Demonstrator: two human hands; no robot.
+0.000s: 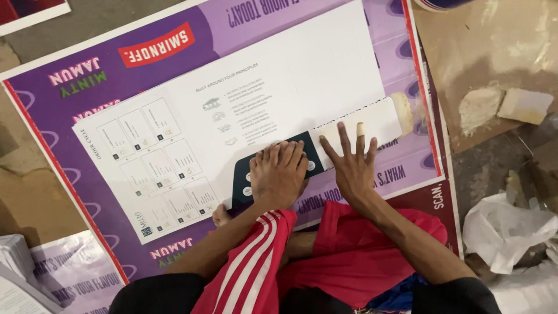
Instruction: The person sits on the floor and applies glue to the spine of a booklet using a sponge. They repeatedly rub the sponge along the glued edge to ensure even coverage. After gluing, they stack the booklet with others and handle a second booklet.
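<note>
While one foot (279,171) pins one white printed sheet (232,110), right hand (353,168) flat, fingers (344,136) spread, one purple poster (116,64) beneath, left hand hidden

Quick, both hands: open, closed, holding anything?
Left hand: not in view; a bare foot pins the printed sheet.
Right hand: open, flat on the white strip.

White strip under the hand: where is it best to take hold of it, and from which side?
Probably take the white strip by its free right end, coming from the right. It lies flat across the printed sheet. The right hand presses its middle with spread fingers, and a foot pins its dark left end, so only the right end is uncovered.
</note>
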